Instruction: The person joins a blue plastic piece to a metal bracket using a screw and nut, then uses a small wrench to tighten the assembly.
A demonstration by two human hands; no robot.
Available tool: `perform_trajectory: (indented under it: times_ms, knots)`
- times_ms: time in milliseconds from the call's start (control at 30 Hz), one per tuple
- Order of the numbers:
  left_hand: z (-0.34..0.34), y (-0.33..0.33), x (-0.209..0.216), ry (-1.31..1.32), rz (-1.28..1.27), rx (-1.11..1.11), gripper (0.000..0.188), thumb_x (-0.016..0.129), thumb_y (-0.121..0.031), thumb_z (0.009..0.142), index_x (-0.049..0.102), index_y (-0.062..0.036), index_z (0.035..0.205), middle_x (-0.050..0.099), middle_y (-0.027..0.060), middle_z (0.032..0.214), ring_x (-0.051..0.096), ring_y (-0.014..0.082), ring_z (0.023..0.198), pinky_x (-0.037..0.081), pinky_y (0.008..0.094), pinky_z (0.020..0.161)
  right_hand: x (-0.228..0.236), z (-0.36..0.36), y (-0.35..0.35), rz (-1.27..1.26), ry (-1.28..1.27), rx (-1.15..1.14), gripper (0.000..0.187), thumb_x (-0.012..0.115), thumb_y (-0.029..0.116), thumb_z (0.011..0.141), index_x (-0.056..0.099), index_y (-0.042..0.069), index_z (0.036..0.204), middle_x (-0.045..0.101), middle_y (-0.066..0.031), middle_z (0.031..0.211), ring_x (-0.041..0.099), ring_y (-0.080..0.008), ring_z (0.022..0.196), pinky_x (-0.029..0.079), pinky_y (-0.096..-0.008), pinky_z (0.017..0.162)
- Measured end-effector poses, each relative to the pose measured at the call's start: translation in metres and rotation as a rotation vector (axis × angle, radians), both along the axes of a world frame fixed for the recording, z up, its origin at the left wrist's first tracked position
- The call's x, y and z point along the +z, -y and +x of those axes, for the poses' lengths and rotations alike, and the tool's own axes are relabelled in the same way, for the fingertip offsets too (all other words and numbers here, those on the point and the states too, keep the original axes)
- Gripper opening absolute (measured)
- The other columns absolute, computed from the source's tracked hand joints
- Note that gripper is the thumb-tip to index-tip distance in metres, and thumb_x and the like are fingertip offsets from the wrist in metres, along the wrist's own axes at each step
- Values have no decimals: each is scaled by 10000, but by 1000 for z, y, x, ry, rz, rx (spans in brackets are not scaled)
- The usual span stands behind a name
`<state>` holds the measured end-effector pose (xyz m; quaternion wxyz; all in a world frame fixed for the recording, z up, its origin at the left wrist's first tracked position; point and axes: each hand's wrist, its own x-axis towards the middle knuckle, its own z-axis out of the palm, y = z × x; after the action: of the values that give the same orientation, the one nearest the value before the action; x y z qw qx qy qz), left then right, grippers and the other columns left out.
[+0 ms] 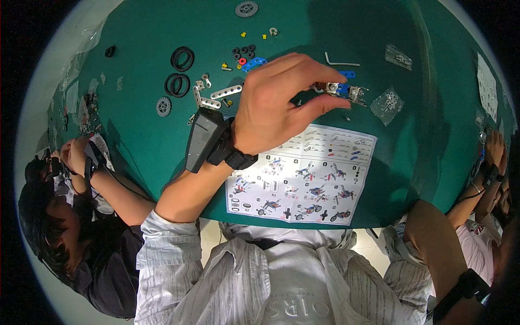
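My left hand (276, 103) reaches over the table with thumb and forefinger pinched on a small metal-and-blue construction-kit assembly (342, 90). Silvery bracket ends stick out of it past my fingertips. Beneath my wrist and palm lies a printed instruction sheet (319, 184) with step drawings, partly covered. A blue perforated strip (346, 74) and a hex key (342, 63) rest just beyond the held piece. Left of my hand are silver perforated strips (226, 91) and a blue curved piece (253, 64). My right forearm (436, 238) bends down at the lower right; its hand is outside the picture.
Black rubber rings (177, 85), a grey toothed wheel (163, 106) and small black rollers (244, 52) lie on the green table (141, 54). Small bags of hardware (388, 105) sit to the right. Other people work at both sides, one person's hand (76, 153) at left.
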<state>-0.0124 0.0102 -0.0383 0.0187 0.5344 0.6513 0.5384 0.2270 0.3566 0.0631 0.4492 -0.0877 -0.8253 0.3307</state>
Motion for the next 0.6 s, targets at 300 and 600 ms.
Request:
perform_trajectory:
  times_ms: [300,600]
  knots:
    - [-1,1,-1,-7,7,-3,350,946,-66,758,794,-36,1072,798,101,1012,705,177,779,560,285,684,-10,-4,-5,-23,23,-18,211,717,206,1010,705,36,1134,698,-78,1054,664,-146,893,527,-340,777]
    - [-1,2,0,-10,1,-9,342,942,-72,767,794,-36,1073,801,103,1021,722,186,802,569,290,691,-10,-3,-12,-40,35,-26,195,723,194,1007,707,36,1120,699,-71,1024,661,-137,859,522,-324,748]
